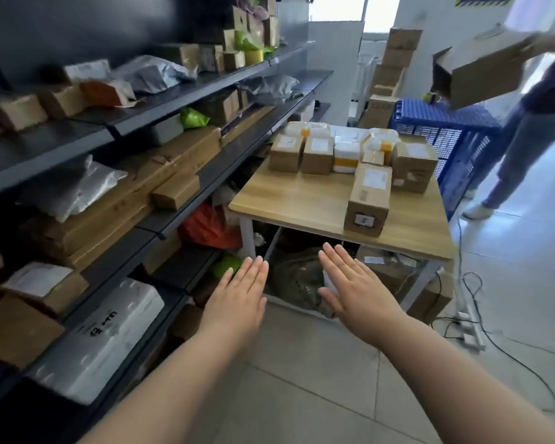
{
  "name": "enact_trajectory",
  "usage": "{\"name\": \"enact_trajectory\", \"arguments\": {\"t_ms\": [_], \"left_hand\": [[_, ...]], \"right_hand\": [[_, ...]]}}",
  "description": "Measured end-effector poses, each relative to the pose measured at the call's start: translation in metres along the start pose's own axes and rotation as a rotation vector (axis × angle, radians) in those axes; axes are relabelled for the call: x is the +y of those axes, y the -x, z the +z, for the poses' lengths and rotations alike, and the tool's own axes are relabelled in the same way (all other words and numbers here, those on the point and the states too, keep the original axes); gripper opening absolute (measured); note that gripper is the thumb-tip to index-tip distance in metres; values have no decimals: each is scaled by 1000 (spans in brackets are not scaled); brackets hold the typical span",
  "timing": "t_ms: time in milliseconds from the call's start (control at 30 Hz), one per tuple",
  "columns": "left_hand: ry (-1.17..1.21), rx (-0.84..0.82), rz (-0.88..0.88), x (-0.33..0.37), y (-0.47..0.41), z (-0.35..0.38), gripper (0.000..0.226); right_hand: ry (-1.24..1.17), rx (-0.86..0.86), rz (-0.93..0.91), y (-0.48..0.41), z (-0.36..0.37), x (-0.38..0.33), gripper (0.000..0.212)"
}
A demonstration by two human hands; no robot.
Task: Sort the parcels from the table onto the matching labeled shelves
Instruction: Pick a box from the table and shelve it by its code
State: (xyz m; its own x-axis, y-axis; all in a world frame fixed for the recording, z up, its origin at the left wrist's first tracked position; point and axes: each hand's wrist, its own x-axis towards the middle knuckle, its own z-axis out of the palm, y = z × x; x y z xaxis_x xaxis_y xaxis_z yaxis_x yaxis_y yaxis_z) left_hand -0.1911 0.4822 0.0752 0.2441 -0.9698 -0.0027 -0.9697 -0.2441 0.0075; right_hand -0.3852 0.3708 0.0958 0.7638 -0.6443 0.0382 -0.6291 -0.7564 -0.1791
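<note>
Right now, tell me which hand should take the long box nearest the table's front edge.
Right. The right hand, open and empty, hovers almost in line with the long box; the left hand, also open, lies farther over toward the shelves.

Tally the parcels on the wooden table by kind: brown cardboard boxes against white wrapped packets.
Brown cardboard boxes: 5, counting a small one tucked among the others
White wrapped packets: 4, the back ones partly hidden
Total: 9
</note>
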Motion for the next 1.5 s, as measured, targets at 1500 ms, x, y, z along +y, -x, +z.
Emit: {"name": "enact_trajectory", "arguments": {"t_ms": [1500], "left_hand": [[65,-158,43,-79,-550,39,58]], "right_hand": [[-71,-123,88,-495,14,258,61]]}}
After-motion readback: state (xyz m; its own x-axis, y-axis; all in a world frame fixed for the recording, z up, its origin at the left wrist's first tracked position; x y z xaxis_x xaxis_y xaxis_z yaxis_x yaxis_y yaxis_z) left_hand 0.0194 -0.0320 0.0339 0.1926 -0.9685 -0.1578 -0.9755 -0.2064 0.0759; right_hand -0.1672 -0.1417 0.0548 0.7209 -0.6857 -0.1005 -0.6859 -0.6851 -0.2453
